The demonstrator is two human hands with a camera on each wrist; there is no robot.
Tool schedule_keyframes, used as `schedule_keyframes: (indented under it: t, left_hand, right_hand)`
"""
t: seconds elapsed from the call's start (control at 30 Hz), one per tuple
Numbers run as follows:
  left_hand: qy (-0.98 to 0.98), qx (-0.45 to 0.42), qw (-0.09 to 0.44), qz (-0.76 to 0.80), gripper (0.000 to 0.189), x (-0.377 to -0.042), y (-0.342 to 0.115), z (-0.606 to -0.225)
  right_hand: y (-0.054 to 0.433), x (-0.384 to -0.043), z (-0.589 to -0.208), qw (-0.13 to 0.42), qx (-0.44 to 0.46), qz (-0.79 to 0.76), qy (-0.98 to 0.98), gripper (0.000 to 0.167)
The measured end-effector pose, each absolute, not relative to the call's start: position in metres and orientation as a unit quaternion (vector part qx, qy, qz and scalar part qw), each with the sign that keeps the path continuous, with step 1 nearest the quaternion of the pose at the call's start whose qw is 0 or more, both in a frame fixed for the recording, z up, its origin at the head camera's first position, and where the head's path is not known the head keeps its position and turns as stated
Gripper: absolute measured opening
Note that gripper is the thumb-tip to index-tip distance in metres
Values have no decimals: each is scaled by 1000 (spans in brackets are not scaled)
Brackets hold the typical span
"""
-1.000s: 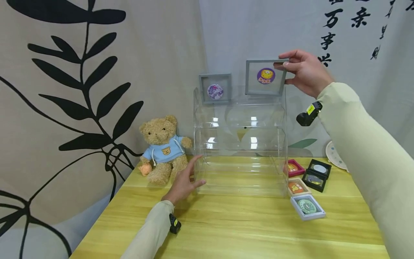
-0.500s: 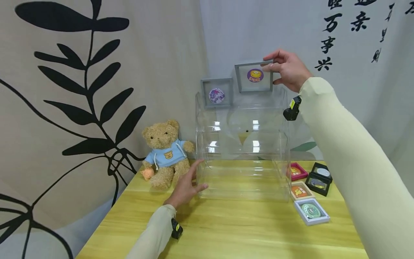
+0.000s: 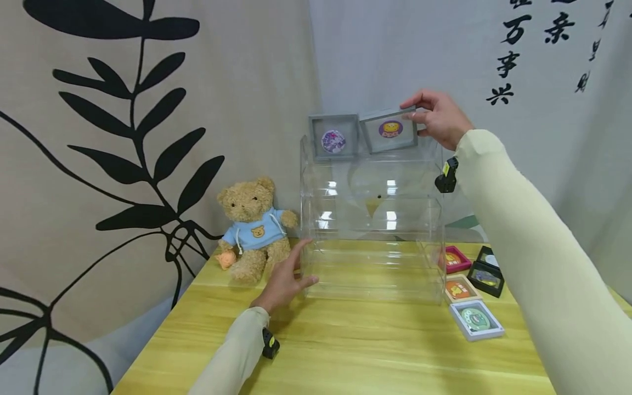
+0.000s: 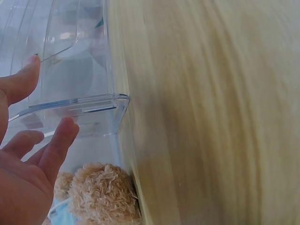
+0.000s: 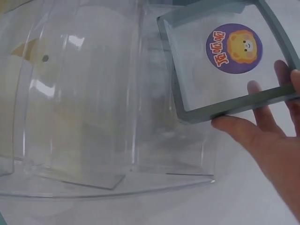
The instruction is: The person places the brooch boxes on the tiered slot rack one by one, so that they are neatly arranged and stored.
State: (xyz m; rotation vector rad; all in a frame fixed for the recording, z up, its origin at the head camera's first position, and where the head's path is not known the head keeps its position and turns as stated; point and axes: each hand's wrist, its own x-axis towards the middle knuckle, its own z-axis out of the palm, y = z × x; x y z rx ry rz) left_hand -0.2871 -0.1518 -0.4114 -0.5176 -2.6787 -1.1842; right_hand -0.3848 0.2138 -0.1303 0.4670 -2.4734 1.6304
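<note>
Long pale cream right sleeve [image 3: 528, 241], gathered cuff [image 3: 478, 144], matching left sleeve [image 3: 234, 348], black right wrist camera [image 3: 446, 182] with yellow label [image 3: 446, 168], similar black left wrist camera [image 3: 270, 345], bare left hand [image 3: 283, 282], bare right hand [image 3: 441, 119]

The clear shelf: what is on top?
At left, a gray frame stands on the clear shelf. The right hand holds a tilted frame further right, hiding part of its edge; shelf contact is unclear.

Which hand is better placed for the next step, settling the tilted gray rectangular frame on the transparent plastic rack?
Probably the right hand: it grips the tilted gray rectangular frame near the top of the transparent plastic rack. The left hand is much lower, beside the rack's left side.
</note>
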Motion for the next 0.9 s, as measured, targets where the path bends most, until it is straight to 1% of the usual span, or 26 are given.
schedule_keyframes:
  t: [0.13,0.37,0.47,0.63,0.77,0.9]
  left_hand:
    - [-898,-168,75,-399,93,-285,-151,-412]
    - [-901,-166,80,-393,95,-286,-152,-411]
    - [-900,-167,77,-396,95,-287,-152,-412]
    - [-898,-166,72,-401,94,-287,-152,-413]
    - [-900,-165,72,-397,92,-286,-152,-413]
    - [-900,-162,64,-401,94,-287,-153,-412]
  right_hand:
    - [218,-385,-136,69,146,539,-827,28]
    - [220,-386,-139,75,131,542,-827,31]
    - [221,-385,-139,97,100,536,-833,34]
    - [223,-384,-139,150,39,488,-859,35]
    - [224,-385,-141,168,26,453,-875,35]
    - [221,-387,-140,178,26,417,-891,37]
